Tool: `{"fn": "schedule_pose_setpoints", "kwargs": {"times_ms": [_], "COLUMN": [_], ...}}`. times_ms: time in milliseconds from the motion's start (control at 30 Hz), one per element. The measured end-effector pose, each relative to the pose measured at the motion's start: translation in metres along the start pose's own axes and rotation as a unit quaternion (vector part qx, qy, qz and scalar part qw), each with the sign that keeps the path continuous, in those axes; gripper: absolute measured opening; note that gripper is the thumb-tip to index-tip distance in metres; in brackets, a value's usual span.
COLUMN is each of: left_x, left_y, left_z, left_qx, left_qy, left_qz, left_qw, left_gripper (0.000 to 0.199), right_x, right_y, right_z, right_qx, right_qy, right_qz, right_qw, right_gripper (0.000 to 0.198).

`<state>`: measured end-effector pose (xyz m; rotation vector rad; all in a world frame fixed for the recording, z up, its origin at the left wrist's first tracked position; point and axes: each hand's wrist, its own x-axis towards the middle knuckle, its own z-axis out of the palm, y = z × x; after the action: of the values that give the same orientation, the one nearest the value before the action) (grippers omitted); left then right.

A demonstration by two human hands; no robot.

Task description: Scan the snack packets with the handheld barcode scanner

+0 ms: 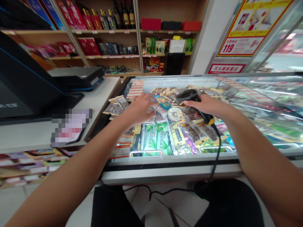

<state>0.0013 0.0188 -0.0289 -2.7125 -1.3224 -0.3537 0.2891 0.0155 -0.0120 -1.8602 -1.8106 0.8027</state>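
Observation:
My right hand (205,104) is wrapped round a black barcode scanner (188,94), its head pointing left and its cord running down from the yellow-tipped handle. Over the packets, my left hand (143,107) has its fingers apart and holds nothing I can see. Its fingertips are beside a blue and yellow packet (162,101); whether they touch it I cannot tell. Many brown-printed snack packets (193,130) lie loose on the glass top of a freezer (146,157). Green ice-cream packs (157,140) show through the glass, and a round silver-white lid (174,114) sits among the packets.
A counter (100,94) on the left holds a black checkout terminal (26,78), a flat scale-like device (75,75) and a blurred-out flat item (71,127). The scanner's black cord (217,151) loops below the freezer edge. Shelves (106,31) with bottles and boxes stand behind.

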Motion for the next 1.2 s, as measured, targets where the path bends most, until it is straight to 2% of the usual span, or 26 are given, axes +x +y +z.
{"fn": "schedule_pose_setpoints", "kwargs": {"times_ms": [100,133,200,267,433,533,667,767,867,933,1000,1200], "left_x": [-0.006,-0.008,-0.012,-0.015,-0.014,-0.014,-0.011,-0.008,-0.004,-0.002,-0.001,-0.001], "left_y": [0.046,0.058,0.076,0.085,0.081,0.068,0.047,0.031,0.017,0.012,0.01,0.015], "left_z": [0.012,0.016,0.023,0.025,0.013,0.005,0.005,0.01,0.016,0.018,0.018,0.017], "left_qx": [-0.069,-0.082,-0.082,-0.062,-0.01,0.042,0.088,0.105,0.108,0.107,0.101,0.11], "left_qy": [-0.051,-0.059,-0.071,-0.082,-0.079,-0.092,-0.103,-0.089,-0.079,-0.08,-0.085,-0.085], "left_qz": [0.192,0.234,0.279,0.287,0.246,0.202,0.118,0.046,0.0,-0.023,-0.038,-0.042], "left_qw": [0.978,0.967,0.954,0.952,0.966,0.974,0.984,0.989,0.991,0.991,0.991,0.989], "left_gripper": [0.044,0.048,0.052,0.053,0.054,0.049,0.05,0.052,0.05,0.05,0.052,0.052], "right_x": [0.002,0.002,0.004,0.006,0.013,0.019,0.015,0.0,-0.014,-0.018,-0.018,-0.014], "right_y": [0.003,0.004,0.007,0.009,0.016,0.02,0.017,0.006,-0.005,-0.008,-0.008,-0.004], "right_z": [-0.003,-0.003,-0.004,-0.003,0.001,0.003,0.002,0.001,0.0,0.0,0.001,0.002], "right_qx": [-0.011,-0.015,-0.022,-0.018,-0.04,-0.048,-0.029,0.076,0.209,0.229,0.218,0.239], "right_qy": [-0.009,-0.013,-0.025,-0.046,-0.054,-0.043,-0.034,-0.099,-0.229,-0.292,-0.319,-0.326], "right_qz": [-0.011,-0.019,-0.038,-0.057,-0.062,-0.076,-0.058,-0.061,-0.061,-0.062,-0.072,-0.062], "right_qw": [1.0,1.0,0.999,0.997,0.996,0.995,0.997,0.99,0.949,0.926,0.92,0.913], "right_gripper": [0.053,0.052,0.049,0.046,0.049,0.049,0.046,0.044,0.043,0.044,0.044,0.042]}}
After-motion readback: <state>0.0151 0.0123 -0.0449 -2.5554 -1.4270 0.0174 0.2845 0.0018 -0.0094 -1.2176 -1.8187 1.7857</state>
